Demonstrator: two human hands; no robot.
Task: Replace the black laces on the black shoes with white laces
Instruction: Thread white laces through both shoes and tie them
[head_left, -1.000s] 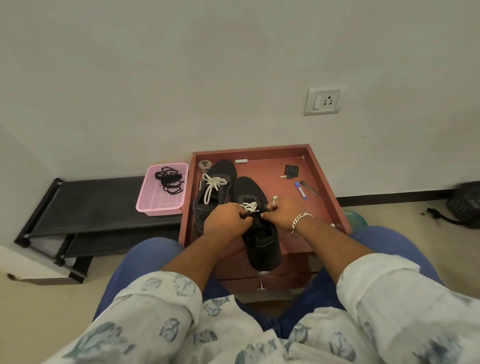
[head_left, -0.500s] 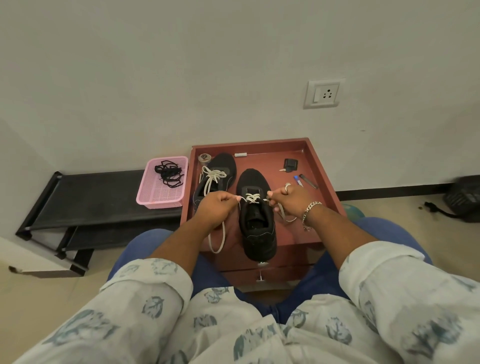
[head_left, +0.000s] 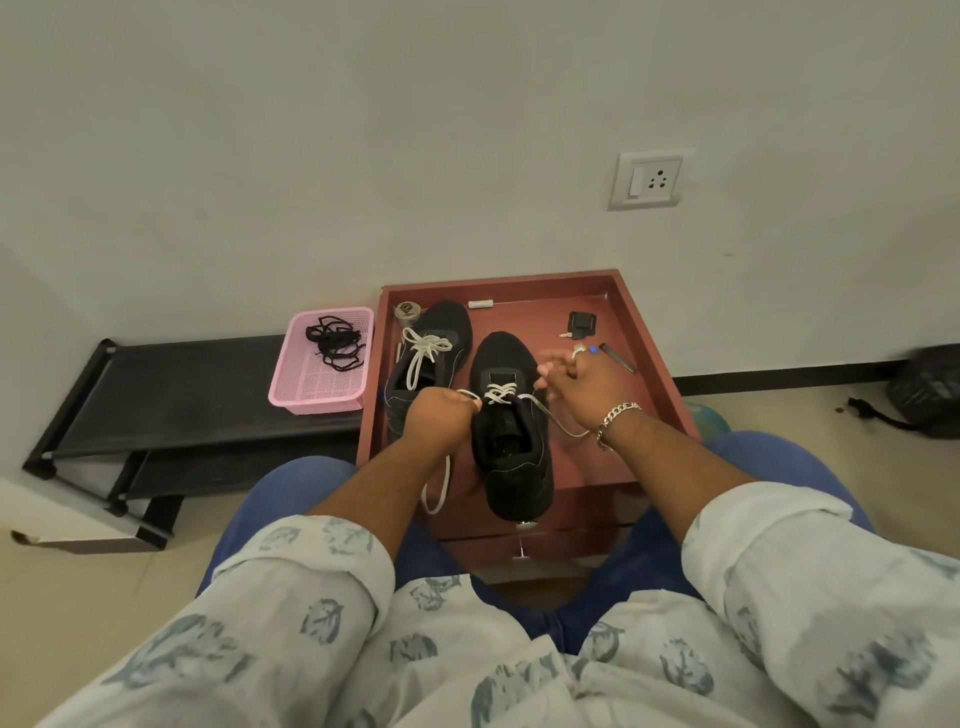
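On the red-brown wooden bench (head_left: 644, 332) by the wall, two black fabric shoes stand side by side. Right black shoe (head_left: 511, 431): a white flat lace (head_left: 500, 393) crosses its upper eyelets. Left hand (head_left: 440, 415) is clenched around the lace's left end, which hangs in a loop below the fist. Right hand (head_left: 582, 384) pinches the right end, which trails toward the wrist. Left black shoe (head_left: 431, 358) carries a tied white lace (head_left: 423, 351). Removed black laces (head_left: 335, 343) lie tangled in a pink perforated plastic basket (head_left: 322, 384) on a black low shoe rack (head_left: 171, 395), just beside the bench.
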